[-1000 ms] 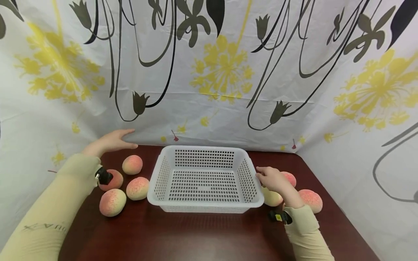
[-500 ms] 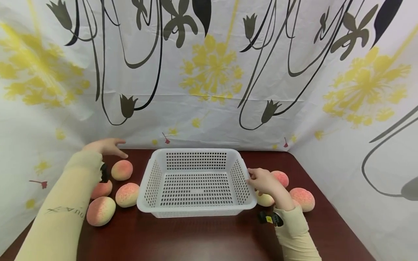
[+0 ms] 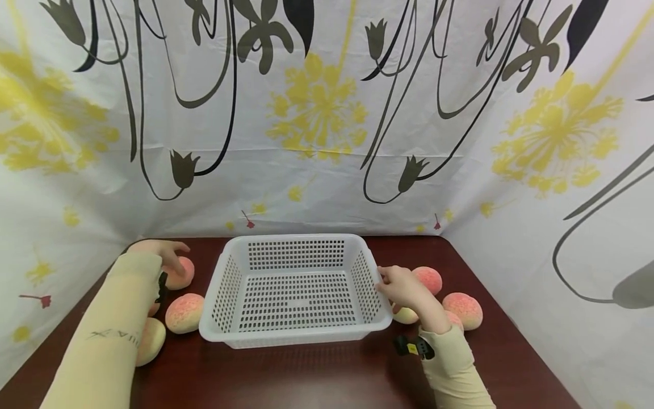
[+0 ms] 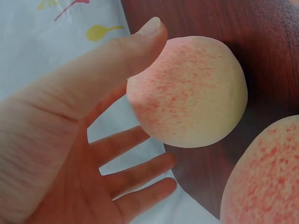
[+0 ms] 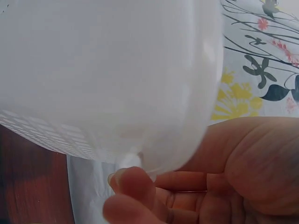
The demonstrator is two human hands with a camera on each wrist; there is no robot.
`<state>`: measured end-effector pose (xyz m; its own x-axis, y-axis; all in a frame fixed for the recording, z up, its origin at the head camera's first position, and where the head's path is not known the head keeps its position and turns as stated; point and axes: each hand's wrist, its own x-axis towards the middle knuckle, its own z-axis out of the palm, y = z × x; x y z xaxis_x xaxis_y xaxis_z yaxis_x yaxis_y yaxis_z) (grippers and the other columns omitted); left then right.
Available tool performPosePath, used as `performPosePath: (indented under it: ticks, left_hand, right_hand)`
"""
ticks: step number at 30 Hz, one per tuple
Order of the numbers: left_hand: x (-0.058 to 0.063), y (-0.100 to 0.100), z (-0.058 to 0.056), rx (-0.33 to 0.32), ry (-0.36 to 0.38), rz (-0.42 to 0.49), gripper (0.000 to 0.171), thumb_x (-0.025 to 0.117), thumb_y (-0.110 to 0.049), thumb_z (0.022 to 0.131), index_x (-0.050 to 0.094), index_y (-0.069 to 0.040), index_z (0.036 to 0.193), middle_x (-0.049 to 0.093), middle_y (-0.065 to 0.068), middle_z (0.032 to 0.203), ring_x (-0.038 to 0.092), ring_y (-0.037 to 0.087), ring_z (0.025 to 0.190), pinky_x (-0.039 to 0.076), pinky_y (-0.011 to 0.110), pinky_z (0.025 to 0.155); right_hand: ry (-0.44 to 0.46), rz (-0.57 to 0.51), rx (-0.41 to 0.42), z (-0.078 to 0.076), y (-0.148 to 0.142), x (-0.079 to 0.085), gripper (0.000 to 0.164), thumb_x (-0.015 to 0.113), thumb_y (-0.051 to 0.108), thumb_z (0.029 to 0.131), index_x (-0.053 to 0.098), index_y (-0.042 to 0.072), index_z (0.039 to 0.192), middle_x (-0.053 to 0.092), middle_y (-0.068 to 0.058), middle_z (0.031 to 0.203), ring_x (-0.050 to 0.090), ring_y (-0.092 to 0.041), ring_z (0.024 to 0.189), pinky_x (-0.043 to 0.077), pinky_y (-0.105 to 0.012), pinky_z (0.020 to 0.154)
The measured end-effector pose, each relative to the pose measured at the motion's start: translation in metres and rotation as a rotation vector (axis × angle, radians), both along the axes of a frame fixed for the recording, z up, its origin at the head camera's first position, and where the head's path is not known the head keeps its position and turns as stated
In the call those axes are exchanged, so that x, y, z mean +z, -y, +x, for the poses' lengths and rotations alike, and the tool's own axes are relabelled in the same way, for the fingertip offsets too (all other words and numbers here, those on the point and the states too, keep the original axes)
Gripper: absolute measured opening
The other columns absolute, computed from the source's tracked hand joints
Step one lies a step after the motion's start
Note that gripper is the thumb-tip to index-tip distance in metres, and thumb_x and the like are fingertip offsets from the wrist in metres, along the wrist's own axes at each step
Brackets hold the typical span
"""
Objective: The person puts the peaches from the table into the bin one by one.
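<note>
My left hand (image 3: 160, 253) reaches over the farthest peach (image 3: 183, 275) on the left. In the left wrist view, the thumb lies along that peach (image 4: 196, 93) and the other fingers extend loosely beneath its near side, without closing round it. On the opposite side, my right hand (image 3: 403, 287) grips the right rim of a white plastic basket (image 3: 296, 336). Close up in the right wrist view, curled fingertips (image 5: 135, 186) hold the basket's edge (image 5: 210, 70), while the thumb is hidden behind it. Inside, the basket holds nothing.
Left of the basket lie another peach (image 3: 184, 313) and a pale one (image 3: 150, 341) partly behind the sleeve. Several peaches, including a pink one (image 3: 462, 310), lie around the right forearm. A patterned white sheet (image 3: 317, 187) hangs behind the dark wooden table (image 3: 286, 380).
The head view has swung right, so the scene shifts left. My left hand has come down onto the far peach. My right hand has closed on the basket's rim.
</note>
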<state>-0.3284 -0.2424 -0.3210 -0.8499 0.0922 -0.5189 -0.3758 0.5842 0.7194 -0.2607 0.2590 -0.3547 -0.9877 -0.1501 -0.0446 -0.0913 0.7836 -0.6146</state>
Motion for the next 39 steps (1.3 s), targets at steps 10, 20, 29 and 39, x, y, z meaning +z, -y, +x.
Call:
performPosePath:
  ticks: [10,20,29,39]
  left_hand:
    - [-0.034,0.020,-0.040,-0.242,-0.056,-0.295,0.093,0.082,-0.022,0.073,0.031,-0.006,0.149,0.022,0.037,0.142,0.034,0.048,0.117,0.045,0.048,0.085]
    - [-0.042,0.019,-0.039,-0.236,-0.060,-0.338,0.095,0.085,-0.026,0.070,0.033,-0.007,0.148,0.032,0.035,0.133,0.039,0.042,0.104,0.046,0.039,0.074]
    - [-0.044,0.023,-0.041,-0.256,-0.118,-0.420,0.087,0.085,-0.026,0.068,0.040,-0.008,0.141,0.045,0.028,0.118,0.046,0.038,0.091,0.046,0.040,0.067]
    - [-0.040,0.021,-0.039,-0.274,-0.167,-0.481,0.078,0.084,-0.027,0.069,0.044,-0.006,0.132,0.048,0.029,0.117,0.044,0.040,0.093,0.046,0.044,0.068]
  right_hand:
    - [0.026,0.008,-0.022,0.002,0.003,-0.003,0.051,0.060,0.004,0.091,0.046,-0.009,0.139,0.065,-0.012,0.090,0.061,-0.019,0.064,0.053,-0.034,0.046]
    - [0.018,0.025,-0.013,0.002,0.004,-0.006,0.053,0.060,0.005,0.091,0.045,-0.010,0.139,0.060,-0.008,0.081,0.058,-0.025,0.059,0.052,-0.033,0.044]
    - [0.016,0.024,-0.005,0.002,0.002,-0.007,0.053,0.060,0.006,0.091,0.044,-0.009,0.139,0.058,-0.006,0.073,0.057,-0.025,0.057,0.052,-0.033,0.043]
    - [0.011,0.033,-0.013,0.002,0.001,-0.006,0.052,0.061,0.006,0.092,0.045,-0.009,0.139,0.057,-0.005,0.072,0.053,-0.018,0.053,0.052,-0.033,0.044]
